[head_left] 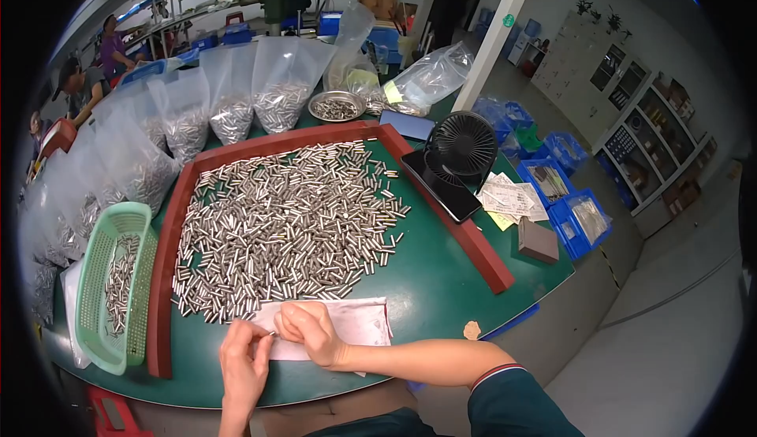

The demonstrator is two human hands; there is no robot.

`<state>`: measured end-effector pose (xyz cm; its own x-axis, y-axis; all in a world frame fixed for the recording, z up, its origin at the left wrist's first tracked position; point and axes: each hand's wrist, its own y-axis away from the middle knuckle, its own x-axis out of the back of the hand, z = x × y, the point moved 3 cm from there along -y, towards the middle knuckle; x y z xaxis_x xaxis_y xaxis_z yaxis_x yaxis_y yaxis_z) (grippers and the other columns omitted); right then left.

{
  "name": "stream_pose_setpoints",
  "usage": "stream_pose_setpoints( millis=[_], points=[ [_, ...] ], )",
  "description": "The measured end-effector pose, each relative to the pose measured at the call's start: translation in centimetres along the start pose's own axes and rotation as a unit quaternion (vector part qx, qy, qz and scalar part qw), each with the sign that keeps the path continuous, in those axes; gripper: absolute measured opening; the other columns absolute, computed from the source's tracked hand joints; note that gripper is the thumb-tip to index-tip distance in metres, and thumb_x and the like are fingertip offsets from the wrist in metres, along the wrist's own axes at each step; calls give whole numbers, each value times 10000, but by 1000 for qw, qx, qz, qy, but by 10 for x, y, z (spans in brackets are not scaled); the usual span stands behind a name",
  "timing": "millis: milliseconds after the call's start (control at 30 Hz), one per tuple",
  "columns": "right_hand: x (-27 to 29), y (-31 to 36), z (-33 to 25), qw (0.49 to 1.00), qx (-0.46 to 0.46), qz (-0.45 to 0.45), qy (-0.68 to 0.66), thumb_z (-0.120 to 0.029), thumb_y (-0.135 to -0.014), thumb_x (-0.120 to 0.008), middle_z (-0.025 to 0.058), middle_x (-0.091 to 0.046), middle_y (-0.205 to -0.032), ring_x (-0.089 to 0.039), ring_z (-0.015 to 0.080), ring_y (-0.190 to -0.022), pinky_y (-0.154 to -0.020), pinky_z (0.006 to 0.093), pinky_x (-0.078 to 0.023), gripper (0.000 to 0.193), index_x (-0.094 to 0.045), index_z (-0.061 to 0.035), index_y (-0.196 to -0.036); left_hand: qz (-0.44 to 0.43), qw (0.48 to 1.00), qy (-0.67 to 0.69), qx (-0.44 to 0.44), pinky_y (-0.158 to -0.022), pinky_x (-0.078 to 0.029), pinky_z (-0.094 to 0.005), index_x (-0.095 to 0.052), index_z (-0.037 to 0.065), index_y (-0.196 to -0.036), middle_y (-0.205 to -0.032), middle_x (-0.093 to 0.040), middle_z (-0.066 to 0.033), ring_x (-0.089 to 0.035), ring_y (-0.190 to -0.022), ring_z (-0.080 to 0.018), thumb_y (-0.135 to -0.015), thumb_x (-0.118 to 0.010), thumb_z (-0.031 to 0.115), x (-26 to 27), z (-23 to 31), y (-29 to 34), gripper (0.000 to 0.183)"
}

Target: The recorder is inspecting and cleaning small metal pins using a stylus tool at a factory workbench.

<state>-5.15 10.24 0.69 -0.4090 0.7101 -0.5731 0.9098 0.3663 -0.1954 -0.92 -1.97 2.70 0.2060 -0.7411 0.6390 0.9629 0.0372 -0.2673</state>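
Note:
Near the front edge of the green table, my left hand (244, 357) is closed in a pinch, thumb against fingers. A small metal pin (274, 334) seems to show at its fingertips, mostly hidden. Right beside it, my right hand (311, 333) is curled closed, and what lies inside its fingers is hidden. Both hands are over a pale stained cloth (363, 320). Just beyond them spreads a wide heap of short silvery metal pins (276, 224), loose on the tabletop.
Red-brown bars (164, 279) frame the heap on three sides. A green basket (142, 279) holding pins stands left. Clear bags (280, 82) of pins line the back and left, near a metal bowl (337, 106). Right: a black fan (465, 149), phone (445, 193), papers (509, 199), brown block (538, 240).

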Motion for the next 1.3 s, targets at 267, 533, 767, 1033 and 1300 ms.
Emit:
stream_pose_setpoints(
  millis=[267,533,767,1033,1300],
  points=[
    [-1,7,-2,996,31,-64,58,-159,-899,-349,-5,-323,-526,-280,79,-484,-447,240,-252,346,-329,-38,-575,-97,784,585,181,-456,-259,-178,-516,11,-953,-698,-517,-45,-329,-497,-43,-845,-514,96,9,0,-33,137],
    [-2,12,-5,991,47,-84,92,-159,-890,-353,2,-323,-515,-293,84,-475,-441,251,-252,354,-322,-34,-560,-164,706,647,237,-509,-350,-212,-505,42,-803,-724,-514,-67,-416,-563,-85,-897,-440,260,-11,21,-78,247],
    [0,10,-2,991,34,-71,109,-212,-887,-364,-2,-335,-507,-305,89,-478,-445,248,-264,375,-350,-41,-554,-240,685,635,264,-485,-349,-193,-505,64,-810,-692,-494,-6,-422,-572,-76,-882,-470,266,-37,26,-131,217],
    [-1,7,-5,991,35,-75,101,-217,-879,-373,-2,-324,-482,-292,78,-467,-428,255,-253,407,-328,-34,-519,-110,976,183,36,-432,-254,-231,-538,37,-595,-518,-447,56,-341,-471,-43,-804,-584,326,-37,8,-181,359],
    [1,8,-2,990,45,-80,103,-208,-869,-385,9,-289,-470,-268,86,-450,-415,268,-237,392,-313,-32,-526,-108,976,-122,-148,-615,-434,-329,-642,70,-853,-669,-565,-91,-543,-651,-210,-693,-627,118,-64,11,-203,167]
  ],
)
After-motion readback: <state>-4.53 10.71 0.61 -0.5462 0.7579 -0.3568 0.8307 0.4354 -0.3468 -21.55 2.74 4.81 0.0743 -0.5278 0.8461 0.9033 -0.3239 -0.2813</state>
